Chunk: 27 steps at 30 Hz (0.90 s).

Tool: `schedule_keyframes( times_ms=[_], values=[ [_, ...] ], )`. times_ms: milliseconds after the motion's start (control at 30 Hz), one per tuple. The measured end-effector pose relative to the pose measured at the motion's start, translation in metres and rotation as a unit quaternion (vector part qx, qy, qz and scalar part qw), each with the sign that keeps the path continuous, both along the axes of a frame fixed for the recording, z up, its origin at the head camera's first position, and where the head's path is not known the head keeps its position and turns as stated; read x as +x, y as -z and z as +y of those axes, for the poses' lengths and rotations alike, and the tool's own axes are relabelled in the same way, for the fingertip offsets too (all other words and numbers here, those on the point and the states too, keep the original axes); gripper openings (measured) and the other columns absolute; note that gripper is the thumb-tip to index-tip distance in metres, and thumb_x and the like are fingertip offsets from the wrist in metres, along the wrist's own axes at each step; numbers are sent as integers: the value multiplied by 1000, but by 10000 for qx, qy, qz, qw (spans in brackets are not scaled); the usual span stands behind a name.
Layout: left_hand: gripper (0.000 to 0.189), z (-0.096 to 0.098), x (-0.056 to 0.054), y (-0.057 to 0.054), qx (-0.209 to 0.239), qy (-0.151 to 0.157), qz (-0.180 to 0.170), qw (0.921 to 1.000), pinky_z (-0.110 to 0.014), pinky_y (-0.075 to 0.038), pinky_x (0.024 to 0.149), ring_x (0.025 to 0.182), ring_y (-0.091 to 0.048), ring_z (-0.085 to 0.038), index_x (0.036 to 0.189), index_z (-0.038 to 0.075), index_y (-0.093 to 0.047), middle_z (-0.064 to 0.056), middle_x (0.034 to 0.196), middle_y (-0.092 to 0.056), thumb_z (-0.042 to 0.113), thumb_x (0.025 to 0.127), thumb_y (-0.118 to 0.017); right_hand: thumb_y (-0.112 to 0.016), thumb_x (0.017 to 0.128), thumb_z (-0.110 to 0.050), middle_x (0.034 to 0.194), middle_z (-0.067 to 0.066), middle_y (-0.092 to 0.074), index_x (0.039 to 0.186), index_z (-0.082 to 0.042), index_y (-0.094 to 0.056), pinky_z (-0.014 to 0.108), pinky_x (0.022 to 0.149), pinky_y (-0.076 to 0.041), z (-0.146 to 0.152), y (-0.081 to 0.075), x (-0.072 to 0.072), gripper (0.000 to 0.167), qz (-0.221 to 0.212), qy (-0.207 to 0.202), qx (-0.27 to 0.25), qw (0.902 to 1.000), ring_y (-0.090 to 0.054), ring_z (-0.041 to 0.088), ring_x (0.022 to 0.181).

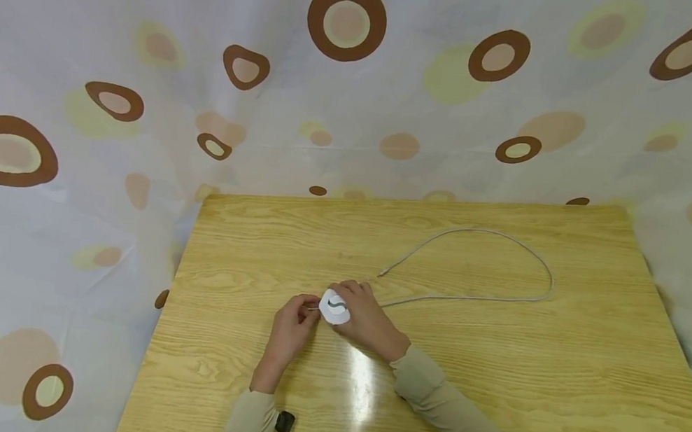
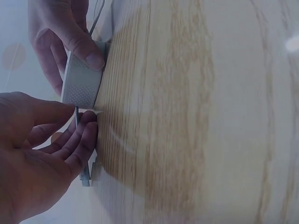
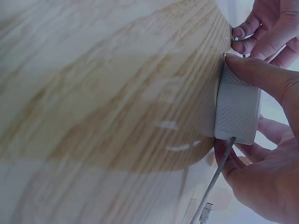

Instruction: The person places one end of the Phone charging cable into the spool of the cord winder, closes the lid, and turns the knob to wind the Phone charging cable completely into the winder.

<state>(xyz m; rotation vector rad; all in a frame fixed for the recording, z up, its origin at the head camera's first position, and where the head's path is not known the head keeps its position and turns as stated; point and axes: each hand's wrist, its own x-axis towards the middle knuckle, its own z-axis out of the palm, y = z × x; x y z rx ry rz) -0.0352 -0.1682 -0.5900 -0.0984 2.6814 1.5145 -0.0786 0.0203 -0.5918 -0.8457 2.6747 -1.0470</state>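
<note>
A white, many-sided cable winder (image 1: 334, 307) with a dark S-shaped mark on its top sits low over the table in the head view. My right hand (image 1: 367, 320) grips it, thumb and fingers on opposite sides, as the right wrist view shows of the textured side wall (image 3: 231, 119). To its left, my left hand (image 1: 292, 330) pinches a short length of cable (image 2: 77, 114) close to the winder. Below those fingers, a plug (image 2: 85, 177) shows in the left wrist view. From the winder's other side runs a grey cable (image 3: 217, 172).
The grey cable makes a wide loop (image 1: 551, 280) over the wooden table (image 1: 557, 379), its free plug (image 1: 383, 272) lying just beyond my right hand. A small black block (image 1: 285, 422) shows beside the left sleeve. Patterned sheeting (image 1: 395, 108) borders the table's back and sides.
</note>
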Motion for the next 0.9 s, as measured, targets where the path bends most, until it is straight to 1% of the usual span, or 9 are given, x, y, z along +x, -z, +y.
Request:
schedule_keyframes(
  times_ms=[200, 300, 400, 567, 733, 900],
  values=[
    [20, 1, 1, 1, -276, -95, 41, 9996, -23, -55, 81, 95, -71, -22, 120, 2, -72, -16, 116, -74, 6, 100, -70, -87, 83, -11, 131, 20, -58, 140, -11, -63, 48, 95, -50, 5, -1, 1, 62, -474, 307, -150, 9983, -52, 37, 118],
    [19, 0, 0, 1, -327, -96, 64, 9994, -24, -55, 80, 93, -70, -21, 118, 2, -72, -15, 115, -74, 6, 99, -71, -87, 83, -12, 131, 19, -56, 143, -13, -62, 48, 96, -50, 9, 1, 1, 64, -619, 427, -200, 9970, -50, 36, 119],
    [19, -2, 0, 1, -330, -82, 34, 9994, -23, -55, 80, 93, -70, -20, 117, 3, -72, -14, 115, -73, 8, 99, -72, -87, 84, -13, 134, 19, -54, 146, -13, -60, 49, 98, -49, 13, 4, 1, 68, -676, 471, -195, 9964, -50, 36, 122],
    [17, -5, 0, 0, -389, -90, -63, 9992, -24, -54, 81, 94, -70, -19, 116, 5, -73, -12, 114, -73, 11, 101, -71, -88, 84, -15, 139, 20, -53, 149, -13, -58, 49, 99, -50, 20, 5, 2, 72, -749, 530, -136, 9957, -50, 35, 124],
    [16, -9, 0, -1, -495, -38, -93, 9987, -24, -54, 80, 94, -68, -17, 116, 5, -73, -11, 112, -71, 14, 103, -69, -87, 83, -15, 139, 21, -53, 149, -11, -58, 50, 98, -50, 26, 5, 3, 72, -707, 593, -151, 9956, -50, 36, 124],
    [18, -17, 2, -1, -623, -28, -15, 9981, -22, -52, 76, 92, -66, -19, 116, 2, -71, -14, 111, -69, 13, 104, -67, -89, 84, -16, 138, 20, -54, 149, -11, -59, 50, 99, -52, 32, 7, 4, 72, -575, 623, -128, 9963, -51, 36, 122]
  ],
)
